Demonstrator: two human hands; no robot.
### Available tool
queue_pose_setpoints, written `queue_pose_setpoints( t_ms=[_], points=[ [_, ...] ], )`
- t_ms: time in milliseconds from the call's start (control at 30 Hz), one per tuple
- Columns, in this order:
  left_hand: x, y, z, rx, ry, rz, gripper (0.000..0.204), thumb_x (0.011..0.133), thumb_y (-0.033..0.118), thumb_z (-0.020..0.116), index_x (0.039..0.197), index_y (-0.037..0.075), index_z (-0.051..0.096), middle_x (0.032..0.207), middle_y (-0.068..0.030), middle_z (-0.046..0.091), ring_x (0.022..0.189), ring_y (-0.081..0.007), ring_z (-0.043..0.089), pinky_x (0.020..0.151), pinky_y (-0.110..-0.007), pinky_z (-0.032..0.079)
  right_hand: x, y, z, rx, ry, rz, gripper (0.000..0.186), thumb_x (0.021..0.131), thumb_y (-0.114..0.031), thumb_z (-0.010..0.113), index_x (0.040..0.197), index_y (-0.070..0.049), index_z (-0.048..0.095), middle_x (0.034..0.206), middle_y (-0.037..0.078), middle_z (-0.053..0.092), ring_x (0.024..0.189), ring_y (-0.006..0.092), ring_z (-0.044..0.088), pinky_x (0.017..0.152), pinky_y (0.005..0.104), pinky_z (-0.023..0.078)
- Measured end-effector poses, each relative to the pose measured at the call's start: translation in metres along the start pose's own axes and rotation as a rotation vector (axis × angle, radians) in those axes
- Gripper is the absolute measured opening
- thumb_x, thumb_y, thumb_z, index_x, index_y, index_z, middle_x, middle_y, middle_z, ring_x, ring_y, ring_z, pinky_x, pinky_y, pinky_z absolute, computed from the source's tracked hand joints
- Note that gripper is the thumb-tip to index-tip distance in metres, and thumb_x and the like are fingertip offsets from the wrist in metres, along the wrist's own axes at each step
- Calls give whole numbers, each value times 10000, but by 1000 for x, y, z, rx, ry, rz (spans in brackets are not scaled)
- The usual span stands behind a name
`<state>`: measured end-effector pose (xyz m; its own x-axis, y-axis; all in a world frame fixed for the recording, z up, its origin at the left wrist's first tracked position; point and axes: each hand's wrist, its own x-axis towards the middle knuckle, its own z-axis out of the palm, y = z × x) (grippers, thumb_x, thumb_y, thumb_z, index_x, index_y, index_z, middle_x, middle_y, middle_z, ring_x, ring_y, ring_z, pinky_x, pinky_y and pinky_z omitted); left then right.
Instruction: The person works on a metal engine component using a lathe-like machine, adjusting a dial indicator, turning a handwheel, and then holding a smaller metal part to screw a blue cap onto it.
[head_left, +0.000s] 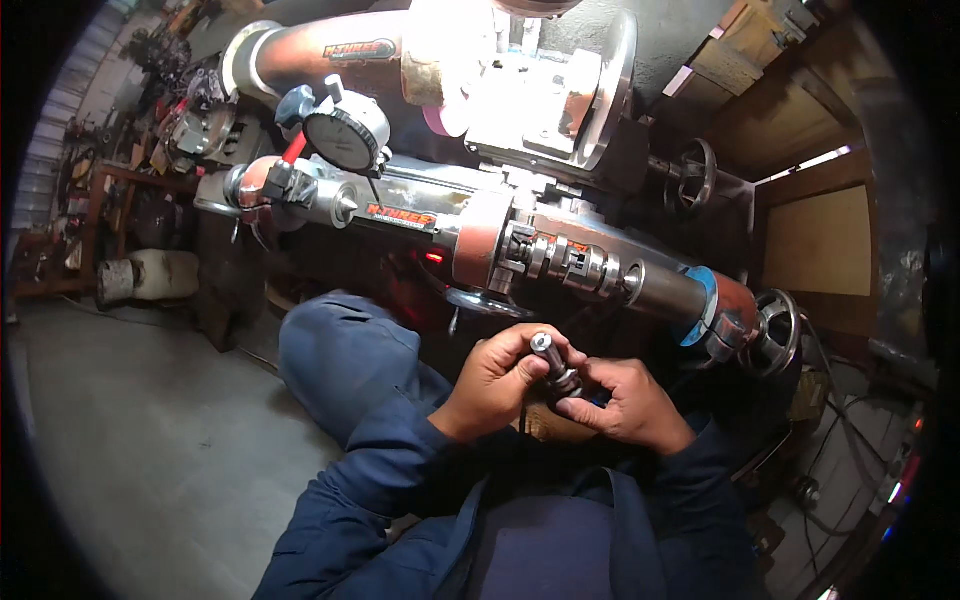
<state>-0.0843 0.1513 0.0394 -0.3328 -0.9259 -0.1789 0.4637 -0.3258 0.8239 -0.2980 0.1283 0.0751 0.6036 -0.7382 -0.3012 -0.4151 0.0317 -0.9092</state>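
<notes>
Above my lap, both hands hold a short stepped metal shaft (556, 362), tilted, with its pale round end facing up and collars lower down. My left hand (485, 388) is closed around its upper part, thumb and fingers pinching it. Fingers of my right hand (632, 402) grip the lower, collared end and partly hide it. Just beyond my hands, a lobed metal shaft (572, 263) is mounted level in the orange and grey machine (480, 250), between a clamping head and a metal sleeve (655, 293).
A dial gauge (347, 136) stands on the machine at upper left. Handwheels (776, 335) stick out at the right, and a chrome wheel (488, 303) sits in front of the bed. My bent knee (345, 345) is close to it. Cables (850, 425) hang at far right.
</notes>
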Motion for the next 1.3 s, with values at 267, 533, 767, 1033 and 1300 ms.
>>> queue_pose_setpoints(
  t_ms=[267,533,767,1033,1300],
  points=[
    [-1,0,-7,-5,24,38,244,985,-34,458,1201,11,563,1100,-116,689,1061,-163,645,965,-324,504,-6,0,-12,-246,152,73,395,853,-66,687,1241,-34,620,996,143,640,945,332,635,878,365,484],
    [0,-2,-10,12,-15,57,195,1014,34,457,1187,8,543,1114,-133,672,1110,-213,637,1012,-373,491,-2,4,-11,-254,170,87,146,875,-90,691,985,6,685,945,125,646,902,273,649,822,339,492],
    [2,-1,-9,-131,-82,71,273,1027,250,516,1179,24,524,1090,-140,651,1191,-306,613,1064,-474,452,0,7,-9,-213,242,104,128,914,-118,663,976,-7,678,933,136,642,893,320,645,796,362,499],
    [1,0,-9,-216,-112,51,332,1011,313,519,1190,34,507,1110,-151,640,1252,-357,565,1079,-501,431,1,-6,-7,-283,279,121,182,925,-72,607,1093,-5,628,996,137,627,951,303,641,841,352,491],
    [0,4,-7,-302,-115,-25,340,1014,313,518,1203,31,497,1133,-169,639,1262,-372,557,1074,-486,437,-1,-3,-7,-195,312,54,190,944,-82,580,1113,-7,622,1027,138,626,996,290,631,896,349,475]
  ],
)
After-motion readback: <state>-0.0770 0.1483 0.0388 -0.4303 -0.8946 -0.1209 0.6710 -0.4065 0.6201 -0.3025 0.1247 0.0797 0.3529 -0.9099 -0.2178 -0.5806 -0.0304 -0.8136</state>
